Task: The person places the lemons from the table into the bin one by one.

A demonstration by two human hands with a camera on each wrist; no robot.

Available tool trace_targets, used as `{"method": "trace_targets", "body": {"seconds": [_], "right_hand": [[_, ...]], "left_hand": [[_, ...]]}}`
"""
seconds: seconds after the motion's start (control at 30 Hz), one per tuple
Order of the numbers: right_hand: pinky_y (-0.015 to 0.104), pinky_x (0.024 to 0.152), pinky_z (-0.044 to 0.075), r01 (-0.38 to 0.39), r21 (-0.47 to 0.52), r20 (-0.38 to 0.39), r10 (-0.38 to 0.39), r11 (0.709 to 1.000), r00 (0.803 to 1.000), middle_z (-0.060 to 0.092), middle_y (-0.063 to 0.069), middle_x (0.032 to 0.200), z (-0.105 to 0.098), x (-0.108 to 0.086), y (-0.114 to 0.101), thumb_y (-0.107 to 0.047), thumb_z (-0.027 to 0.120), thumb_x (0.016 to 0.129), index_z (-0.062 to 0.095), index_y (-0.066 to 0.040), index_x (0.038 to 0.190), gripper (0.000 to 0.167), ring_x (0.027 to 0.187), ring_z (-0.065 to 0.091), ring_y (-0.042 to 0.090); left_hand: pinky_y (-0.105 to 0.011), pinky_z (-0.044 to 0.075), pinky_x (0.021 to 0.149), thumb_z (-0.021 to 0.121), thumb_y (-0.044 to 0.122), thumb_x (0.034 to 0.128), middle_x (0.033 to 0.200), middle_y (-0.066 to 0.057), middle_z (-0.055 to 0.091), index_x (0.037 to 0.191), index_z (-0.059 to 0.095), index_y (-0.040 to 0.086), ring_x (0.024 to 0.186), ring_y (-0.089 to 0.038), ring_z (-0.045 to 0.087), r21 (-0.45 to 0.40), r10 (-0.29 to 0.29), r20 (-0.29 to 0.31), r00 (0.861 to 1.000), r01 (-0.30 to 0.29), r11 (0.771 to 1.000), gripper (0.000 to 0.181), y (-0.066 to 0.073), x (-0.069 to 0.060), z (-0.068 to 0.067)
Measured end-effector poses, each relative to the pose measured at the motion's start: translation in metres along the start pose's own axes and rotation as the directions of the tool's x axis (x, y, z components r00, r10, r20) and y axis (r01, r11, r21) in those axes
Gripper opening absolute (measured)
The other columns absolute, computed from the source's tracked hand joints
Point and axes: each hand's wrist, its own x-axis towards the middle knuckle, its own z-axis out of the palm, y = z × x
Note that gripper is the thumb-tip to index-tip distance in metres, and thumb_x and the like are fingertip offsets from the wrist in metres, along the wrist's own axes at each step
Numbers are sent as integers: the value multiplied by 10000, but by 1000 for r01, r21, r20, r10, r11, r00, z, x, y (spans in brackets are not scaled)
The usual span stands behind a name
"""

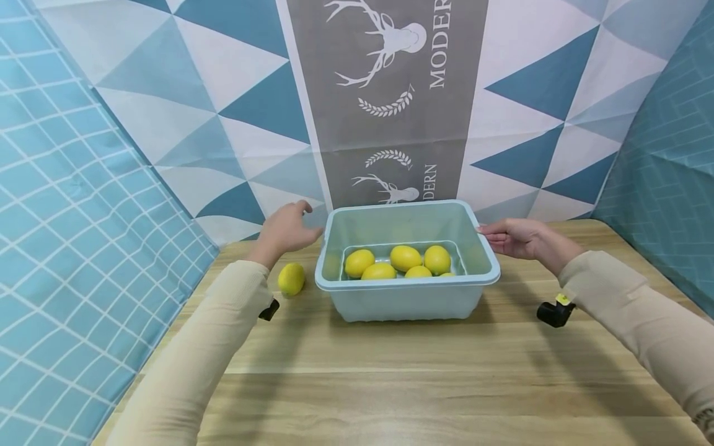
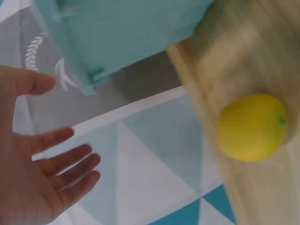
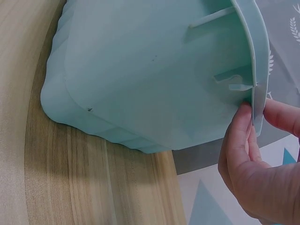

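Note:
A pale blue-green plastic basin (image 1: 407, 302) stands on the wooden table with several yellow lemons (image 1: 405, 257) inside. At its right side my right hand (image 1: 515, 238) pinches the rim; the right wrist view shows the thumb (image 3: 282, 116) outside and the fingers tucked beneath the rim's edge. My left hand (image 1: 287, 230) is held beside the left rim with its fingers spread, and in the left wrist view a gap separates it from the basin (image 2: 136, 33). A single lemon (image 1: 291, 279) lies on the table left of the basin, below the left hand.
Behind the basin hangs a patterned cloth (image 1: 385, 124) with triangles and deer heads. Blue-tiled sheets (image 1: 83, 204) close off both sides. The wooden table (image 1: 379, 384) extends toward me. Small black devices (image 1: 555, 313) sit at both wrists.

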Motion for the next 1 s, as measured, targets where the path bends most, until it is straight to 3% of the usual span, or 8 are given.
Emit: {"method": "trace_targets", "body": {"seconds": [0.2,0.37,0.5,0.63,0.73,1.0], "right_hand": [[179,776,564,-1,-4,1,1,1000,1000,676,-37,804,-1,-1,-2,-99,591,934,687,-134,784,181,768,656,46],[181,774,564,-8,7,2,8,1000,1000,668,-31,814,-1,-1,-1,-89,591,930,682,-128,792,170,774,654,49],[178,772,562,-4,1,3,4,1000,1000,668,-32,814,0,0,-1,-91,592,929,674,-129,794,163,775,653,47],[178,775,561,0,4,-1,0,1000,1000,674,-32,814,1,-1,0,-93,599,927,676,-130,797,156,774,653,47],[178,771,561,3,2,0,-3,1000,1000,678,-35,808,1,-1,1,-86,586,933,680,-131,794,174,768,654,45],[179,756,565,12,-4,7,-12,1000,1000,687,-34,772,2,-2,0,-75,579,934,687,-123,768,204,736,659,42]], "left_hand": [[-565,492,912,511,403,841,1343,-231,494,1379,417,26,1140,-391,538,-11,-131,-5,991,131,991,664,-14,-7,20],[-548,503,913,516,373,821,1342,-271,498,1368,405,-31,1135,-432,544,24,-183,47,982,182,983,688,-28,-9,36],[-450,538,713,520,409,836,1284,-281,542,1383,383,-52,981,-374,593,78,-230,106,967,223,972,729,-36,-11,43],[-316,450,540,548,386,795,1086,-203,600,1279,470,-39,804,-266,561,100,-276,128,953,265,959,649,-43,-13,52],[-289,417,501,564,381,765,939,-140,591,1146,530,-13,729,-233,537,121,-292,124,948,278,953,549,-46,-15,59],[-277,386,477,601,416,767,761,-75,546,902,539,43,650,-201,514,128,-317,126,940,301,945,402,-52,-16,70]]}}
